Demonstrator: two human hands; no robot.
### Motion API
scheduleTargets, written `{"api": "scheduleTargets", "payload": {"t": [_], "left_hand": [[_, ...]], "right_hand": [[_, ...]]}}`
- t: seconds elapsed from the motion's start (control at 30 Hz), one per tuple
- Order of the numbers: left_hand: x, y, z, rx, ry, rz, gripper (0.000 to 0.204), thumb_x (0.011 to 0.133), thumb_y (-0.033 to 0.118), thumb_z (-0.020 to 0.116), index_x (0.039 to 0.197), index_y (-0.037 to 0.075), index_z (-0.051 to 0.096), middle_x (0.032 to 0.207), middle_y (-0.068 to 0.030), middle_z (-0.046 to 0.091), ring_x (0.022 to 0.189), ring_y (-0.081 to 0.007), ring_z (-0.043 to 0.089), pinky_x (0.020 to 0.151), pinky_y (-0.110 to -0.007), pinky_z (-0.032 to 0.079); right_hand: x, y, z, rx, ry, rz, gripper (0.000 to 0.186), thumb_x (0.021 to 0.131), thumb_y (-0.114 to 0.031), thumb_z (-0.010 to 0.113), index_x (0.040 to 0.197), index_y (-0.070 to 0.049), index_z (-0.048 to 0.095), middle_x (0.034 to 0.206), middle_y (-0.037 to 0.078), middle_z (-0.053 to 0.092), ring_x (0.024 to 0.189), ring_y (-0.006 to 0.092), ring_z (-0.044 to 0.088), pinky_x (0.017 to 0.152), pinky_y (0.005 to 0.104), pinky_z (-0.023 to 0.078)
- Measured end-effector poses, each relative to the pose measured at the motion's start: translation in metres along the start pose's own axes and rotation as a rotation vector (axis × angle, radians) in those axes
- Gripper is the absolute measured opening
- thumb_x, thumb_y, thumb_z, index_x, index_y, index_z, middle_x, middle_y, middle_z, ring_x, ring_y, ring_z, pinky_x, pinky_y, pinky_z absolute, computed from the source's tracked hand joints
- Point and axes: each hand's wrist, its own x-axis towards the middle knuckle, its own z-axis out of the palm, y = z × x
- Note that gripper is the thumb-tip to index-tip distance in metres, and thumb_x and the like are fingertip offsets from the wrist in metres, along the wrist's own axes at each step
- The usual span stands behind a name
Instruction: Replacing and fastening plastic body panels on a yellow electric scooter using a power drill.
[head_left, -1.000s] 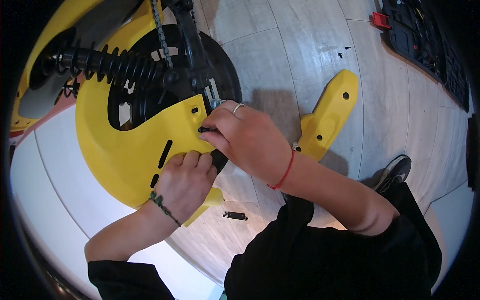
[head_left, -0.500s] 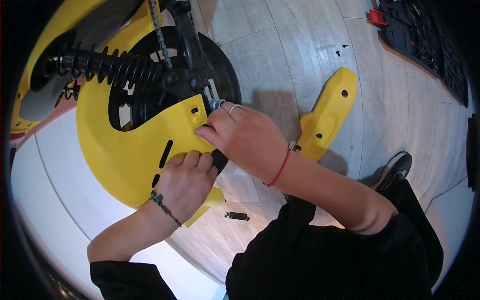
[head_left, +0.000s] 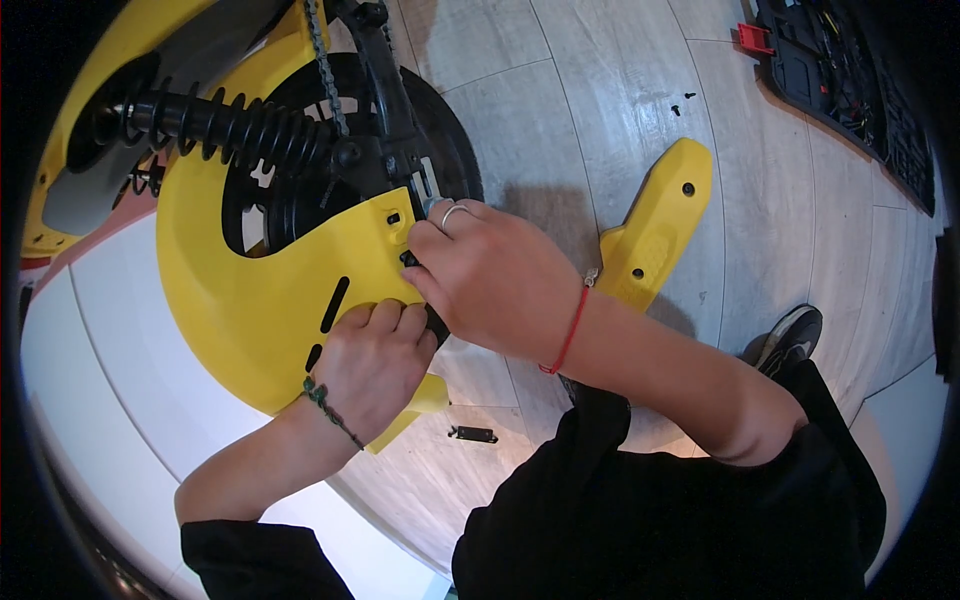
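A yellow plastic fender point(head_left: 270, 315) curves around the black wheel point(head_left: 455, 150). My left hand point(head_left: 375, 355) is closed over its lower right edge, the fingertips hidden behind it. My right hand point(head_left: 495, 275) is closed at the fender's upper right corner, beside the metal axle hardware point(head_left: 433, 206). A small black screw point(head_left: 408, 259) sits at the fender's edge, by my right thumb and index finger; whether they grip it I cannot make out. Above the fender are a coiled black shock absorber point(head_left: 230, 130) and a chain point(head_left: 332, 85).
On the wood-look floor point(head_left: 520, 110) at right lies a yellow cover point(head_left: 662, 225) with dark holes. Loose black screws point(head_left: 676, 109) lie beyond it, near an open black tool case point(head_left: 840, 90). A small black part point(head_left: 474, 434) lies nearer me. My shoe point(head_left: 790, 338) is at right.
My right thumb has shifted down and away from the fender corner, uncovering the small black screw. The right forearm has shifted slightly right. My left hand keeps its hold.
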Motion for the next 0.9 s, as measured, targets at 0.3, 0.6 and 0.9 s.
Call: {"api": "scheduleTargets", "payload": {"t": [0.3, 0.6, 0.9], "left_hand": [[0.0008, 0.0006, -0.0014, 0.004, 0.005, -0.006, 0.016, 0.068, 0.015, 0.074, 0.083, 0.009, 0.071, 0.081, -0.0023, 0.06, 0.075, -0.0134, 0.059, 0.067, -0.026, 0.051], [0.002, 0.0007, -0.0023, -0.027, 0.026, -0.011, 0.014, 0.068, 0.016, 0.074, 0.079, 0.008, 0.07, 0.078, -0.0031, 0.061, 0.073, -0.0137, 0.059, 0.067, -0.025, 0.051], [-0.0007, -0.0012, -0.0039, -0.069, 0.031, -0.024, 0.013, 0.068, 0.015, 0.074, 0.079, 0.008, 0.07, 0.078, -0.0036, 0.06, 0.073, -0.0144, 0.059, 0.068, -0.026, 0.051]], "right_hand": [[0.0013, 0.0064, -0.0008, -0.065, 0.034, -0.157, 0.019, 0.082, -0.017, 0.066, 0.076, 0.001, 0.064, 0.068, 0.011, 0.06, 0.068, 0.0208, 0.06, 0.06, 0.0285, 0.052], [0.0015, 0.0054, 0.0018, -0.072, 0.04, -0.136, 0.025, 0.085, -0.021, 0.064, 0.071, 0.0, 0.062, 0.059, 0.012, 0.058, 0.059, 0.0206, 0.061, 0.051, 0.0294, 0.051], [0.0052, 0.0024, 0.0043, -0.111, -0.063, -0.067, 0.024, 0.089, -0.025, 0.057, 0.081, -0.004, 0.064, 0.066, 0.01, 0.064, 0.062, 0.0244, 0.065, 0.057, 0.0329, 0.054]]}}
